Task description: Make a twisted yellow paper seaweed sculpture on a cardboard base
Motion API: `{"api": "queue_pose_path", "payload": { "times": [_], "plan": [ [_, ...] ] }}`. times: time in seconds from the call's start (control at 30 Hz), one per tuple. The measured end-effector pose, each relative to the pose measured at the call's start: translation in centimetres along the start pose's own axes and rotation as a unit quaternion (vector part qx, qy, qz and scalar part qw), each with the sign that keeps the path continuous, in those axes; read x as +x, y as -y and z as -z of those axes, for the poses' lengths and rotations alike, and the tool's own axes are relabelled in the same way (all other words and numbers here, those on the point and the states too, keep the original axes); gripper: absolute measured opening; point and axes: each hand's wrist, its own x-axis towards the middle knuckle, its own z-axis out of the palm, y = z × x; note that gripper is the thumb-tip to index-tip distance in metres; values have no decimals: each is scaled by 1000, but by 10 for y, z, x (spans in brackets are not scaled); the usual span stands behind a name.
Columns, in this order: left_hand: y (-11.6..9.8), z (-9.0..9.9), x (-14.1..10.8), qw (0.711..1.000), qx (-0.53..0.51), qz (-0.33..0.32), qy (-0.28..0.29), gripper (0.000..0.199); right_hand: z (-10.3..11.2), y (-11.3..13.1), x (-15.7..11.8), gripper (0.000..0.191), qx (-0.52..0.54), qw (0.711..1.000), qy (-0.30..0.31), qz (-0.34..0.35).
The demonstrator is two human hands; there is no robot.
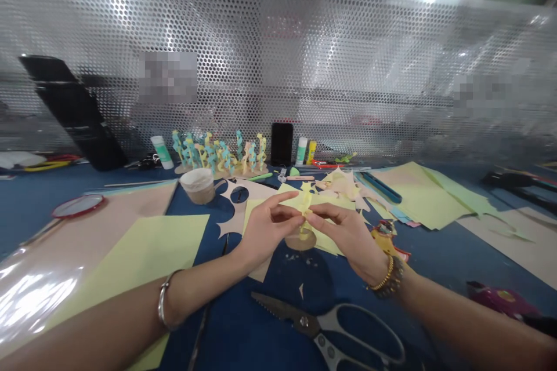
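Observation:
My left hand (265, 227) and my right hand (343, 237) meet at the middle of the blue table, their fingertips pinching a small folded piece of yellow paper (305, 203) from both sides. Just below the fingers stands a small tan paper cup (300, 240). Large kitchen scissors (326, 330) with grey handles lie nearer me, below both hands. A sheet of pale yellow paper (324, 246) lies partly hidden beneath the hands. A bangle circles my left wrist and beaded bracelets circle my right.
Behind stands a perforated metal panel (278, 52). Along it are paper figures on a stand (217, 156), a black phone (282, 144) and glue sticks (301, 151). A tape roll (196, 185), cut tan card (243, 197) and pale yellow sheets (418, 194) cover the table.

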Motion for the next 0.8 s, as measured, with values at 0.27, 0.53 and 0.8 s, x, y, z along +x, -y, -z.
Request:
{"api": "queue_pose_path", "payload": {
  "times": [0.27, 0.53, 0.8],
  "plan": [
    [14, 12, 8, 1000, -19, -13, -7, 47, -6, -1, 32, 29, -8, 996, 50, 70],
    [22, 11, 9, 999, -39, 10, 4, 50, -15, -7, 33, 20, -12, 999, 0, 50],
    [18, 11, 6, 1000, -5, 2, 3, 47, -17, -11, 32, 22, 2, 999, -3, 46]
  ]
}}
